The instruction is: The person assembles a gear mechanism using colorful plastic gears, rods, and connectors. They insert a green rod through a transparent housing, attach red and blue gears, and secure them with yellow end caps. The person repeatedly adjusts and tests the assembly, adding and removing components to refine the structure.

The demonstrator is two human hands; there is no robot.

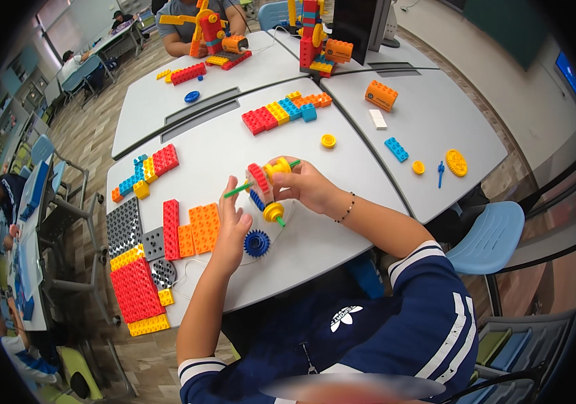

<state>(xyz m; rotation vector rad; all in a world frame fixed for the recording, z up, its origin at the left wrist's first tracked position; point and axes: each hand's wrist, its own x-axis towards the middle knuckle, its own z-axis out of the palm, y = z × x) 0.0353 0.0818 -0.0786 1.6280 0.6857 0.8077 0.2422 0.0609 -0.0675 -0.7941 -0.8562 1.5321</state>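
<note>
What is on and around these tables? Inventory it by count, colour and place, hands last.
Tables: several, pale grey, centre
Wheeled assembly: one, multicoloured, over near table
Gears: two, blue near table, yellow right table
Small wheels: two, yellow, near and right tables
Far wheel: one, blue, far table
Peg: one, blue, right table
Studded brick: one, blue, right table
Ribbed block: one, orange, right table
White pieces: count unclear, white, right table
Brick strips: two, multicoloured, near table
Bricks and plates: several, red, orange, yellow, grey, near table's left
Tall models: two, multicoloured, far side
Chairs: several, blue and green, around
Other people: several, mixed clothing, background
Left hand: one, bare, beside assembly
Right hand: one, bare, holding assembly
</note>
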